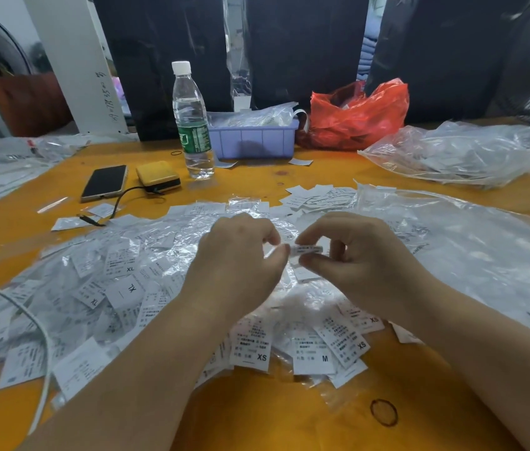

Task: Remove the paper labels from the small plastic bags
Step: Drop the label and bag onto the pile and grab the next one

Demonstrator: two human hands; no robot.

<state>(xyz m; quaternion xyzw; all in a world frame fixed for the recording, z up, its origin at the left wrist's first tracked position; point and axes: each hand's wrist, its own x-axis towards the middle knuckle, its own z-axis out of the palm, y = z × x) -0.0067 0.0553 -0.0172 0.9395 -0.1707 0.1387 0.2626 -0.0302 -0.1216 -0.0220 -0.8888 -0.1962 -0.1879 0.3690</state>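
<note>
Two hands meet over the middle of the orange worktop. The left hand has its fingers curled, thumb and forefinger pinching the near end of a small plastic bag, though the bag is clear, crumpled and mostly hidden behind the fingers, so its outline is hard to trace. The right hand pinches a folded paper label between thumb and forefinger; whether the label is fully out of the bag cannot be told. Both forearms run out of the bottom edge.

Beneath the hands spreads a heap of bagged labels, with sizes XL, XS and M readable on a few and the finer print blurred. A small pile of loose labels lies just beyond the hands. A white cable crosses the heap at the left and is cut off by the frame.

Farther back on the worktop stand a water bottle, a purple bin holding more bags, a red plastic bag and a large clear bag, its contents indistinct. A phone and a yellow power bank lie left of the bottle. Dark bundles wrapped in plastic wall off the back.
</note>
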